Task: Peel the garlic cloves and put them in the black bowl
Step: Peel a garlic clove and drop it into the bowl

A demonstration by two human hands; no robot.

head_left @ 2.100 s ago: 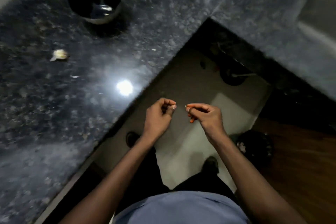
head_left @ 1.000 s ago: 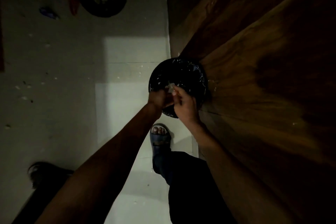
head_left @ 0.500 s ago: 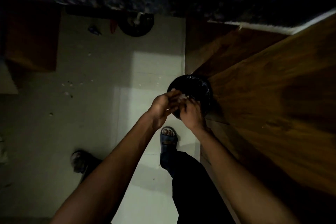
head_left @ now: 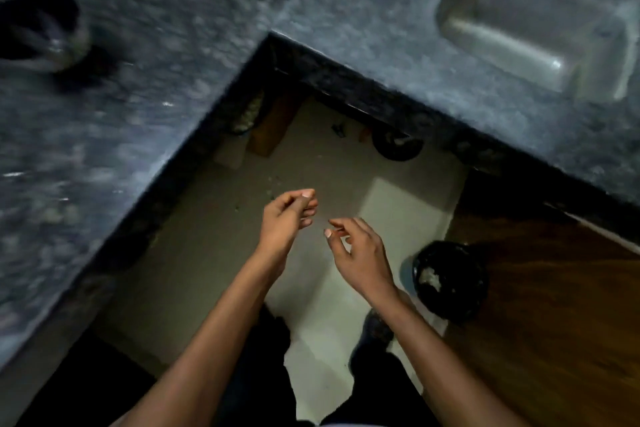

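My left hand hovers over the floor in front of the counter corner. Its fingers are curled against the thumb in a pinch, and the garlic clove it pinches is hidden by the fingers. My right hand is just to the right of it and apart from it, fingers spread and holding nothing. The black bowl stands on the dark granite counter at the far left, blurred, well away from both hands.
A black bin with pale peel scraps stands on the floor at my right, against a brown wooden cabinet. A steel sink is set in the counter at top right. My feet and dark trousers are below.
The view has swung up from the bin to the counter corner. My hands were together over the bin; they have separated, and the right hand has opened.
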